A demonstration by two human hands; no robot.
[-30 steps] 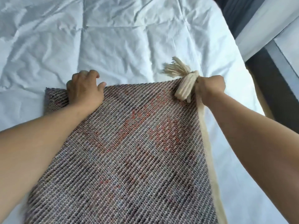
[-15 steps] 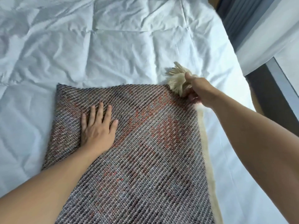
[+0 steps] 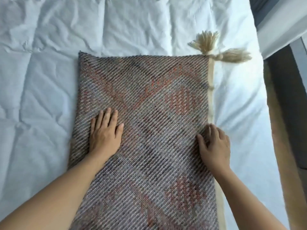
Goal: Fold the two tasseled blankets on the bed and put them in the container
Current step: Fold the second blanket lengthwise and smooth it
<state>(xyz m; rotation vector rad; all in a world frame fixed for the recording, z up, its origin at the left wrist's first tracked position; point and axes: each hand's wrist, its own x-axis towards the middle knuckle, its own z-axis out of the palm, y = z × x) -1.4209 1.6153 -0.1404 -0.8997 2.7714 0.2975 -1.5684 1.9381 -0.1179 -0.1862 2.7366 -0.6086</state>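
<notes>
Nearest you, at the bottom of the frame, your two forearms reach in over the woven blanket [image 3: 149, 130], which runs from the lower edge up to the middle of the frame on the white bed [image 3: 41, 97]. Your left hand [image 3: 105, 135] lies open and flat, palm down, on the blanket's left part, fingers spread, gripping nothing; it looks placed to pin and smooth the folded layers so they do not slide. Your right hand [image 3: 214, 146] is open too, fingers slightly curled, resting on the cloth just beside the cream border strip [image 3: 211, 97] along the right edge (probably to line that edge up before the next fold). Farther up, the blanket's top edge lies fairly straight across mid-frame. At its upper-right corner two cream tassels [image 3: 221, 48] splay out onto the sheet, one upward, one to the right, clear of the weave. Beyond them is only rumpled bedding. No second blanket or container shows, so judge this fold as unfinished.
</notes>
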